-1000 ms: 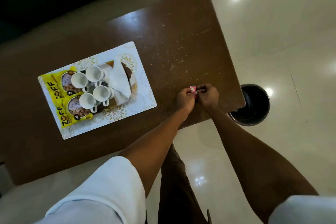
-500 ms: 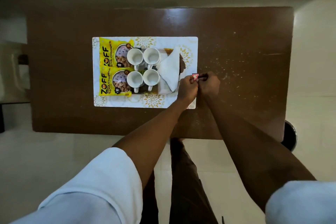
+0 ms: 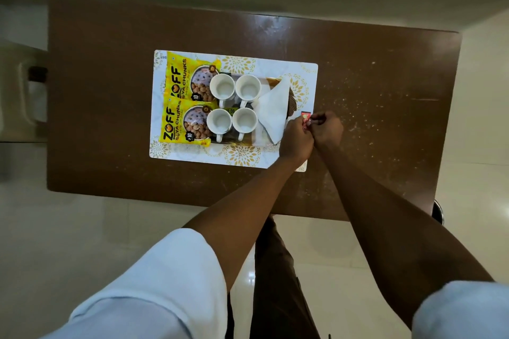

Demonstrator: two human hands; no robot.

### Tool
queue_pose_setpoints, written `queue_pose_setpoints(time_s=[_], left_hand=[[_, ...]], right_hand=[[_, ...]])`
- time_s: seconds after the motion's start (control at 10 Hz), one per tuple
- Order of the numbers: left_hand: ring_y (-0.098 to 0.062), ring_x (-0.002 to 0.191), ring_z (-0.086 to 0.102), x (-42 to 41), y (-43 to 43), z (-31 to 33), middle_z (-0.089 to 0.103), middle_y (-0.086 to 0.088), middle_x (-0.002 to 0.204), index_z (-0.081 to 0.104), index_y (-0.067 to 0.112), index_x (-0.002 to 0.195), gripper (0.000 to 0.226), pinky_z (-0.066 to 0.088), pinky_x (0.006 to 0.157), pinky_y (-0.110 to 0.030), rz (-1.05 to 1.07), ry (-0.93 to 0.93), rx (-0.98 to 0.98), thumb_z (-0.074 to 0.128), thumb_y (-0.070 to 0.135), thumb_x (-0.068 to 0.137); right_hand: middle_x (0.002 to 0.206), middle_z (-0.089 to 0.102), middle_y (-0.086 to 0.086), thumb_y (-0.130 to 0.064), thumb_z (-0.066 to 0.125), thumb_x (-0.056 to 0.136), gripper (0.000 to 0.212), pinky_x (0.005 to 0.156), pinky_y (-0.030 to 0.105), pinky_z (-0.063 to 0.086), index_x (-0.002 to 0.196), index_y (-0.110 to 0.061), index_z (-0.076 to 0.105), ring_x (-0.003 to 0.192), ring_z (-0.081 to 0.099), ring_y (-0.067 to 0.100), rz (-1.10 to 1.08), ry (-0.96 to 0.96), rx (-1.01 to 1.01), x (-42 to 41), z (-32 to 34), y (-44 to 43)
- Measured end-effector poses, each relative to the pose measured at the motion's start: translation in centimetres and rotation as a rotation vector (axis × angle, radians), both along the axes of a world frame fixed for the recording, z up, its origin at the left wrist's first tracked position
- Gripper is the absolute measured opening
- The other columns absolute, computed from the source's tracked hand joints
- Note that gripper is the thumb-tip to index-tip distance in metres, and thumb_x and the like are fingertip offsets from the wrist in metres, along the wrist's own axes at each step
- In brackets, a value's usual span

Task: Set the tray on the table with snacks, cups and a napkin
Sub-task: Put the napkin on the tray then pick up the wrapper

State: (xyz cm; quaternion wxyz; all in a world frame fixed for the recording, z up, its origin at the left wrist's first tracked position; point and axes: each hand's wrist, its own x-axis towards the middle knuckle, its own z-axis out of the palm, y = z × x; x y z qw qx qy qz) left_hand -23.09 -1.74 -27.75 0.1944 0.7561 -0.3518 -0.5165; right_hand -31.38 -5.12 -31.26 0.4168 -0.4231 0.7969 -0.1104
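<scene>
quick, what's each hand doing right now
Left hand: pinching the small red packet.
Right hand: pinching the same packet.

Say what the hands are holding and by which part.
Both the left hand and right hand pinch one small red sachet between them by its lower end; its top edge sticks out free.

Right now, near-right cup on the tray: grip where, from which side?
By its handle, from the near side. The cup stands upright with the handle pointing that way; the napkin crowds its right side, another cup its left.
</scene>
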Motion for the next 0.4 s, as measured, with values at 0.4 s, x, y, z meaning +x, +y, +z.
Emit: queue_pose_setpoints(time_s=[0.4], left_hand=[[-0.033, 0.129, 0.057, 4.8, 1.2, 6.1, 0.058, -0.015, 0.141, 0.053, 0.007, 0.141, 0.04, 0.049, 0.104, -0.039, -0.239, -0.068, -0.035, 0.055, 0.015, 0.101]], right_hand=[[0.111, 0.075, 0.01, -0.016, 0.072, 0.094, 0.025, 0.083, 0.035, 0.057, 0.117, -0.007, 0.071, 0.097, 0.07, 0.025, 0.027, -0.112, -0.002, 1.8, 6.0, 1.6]])
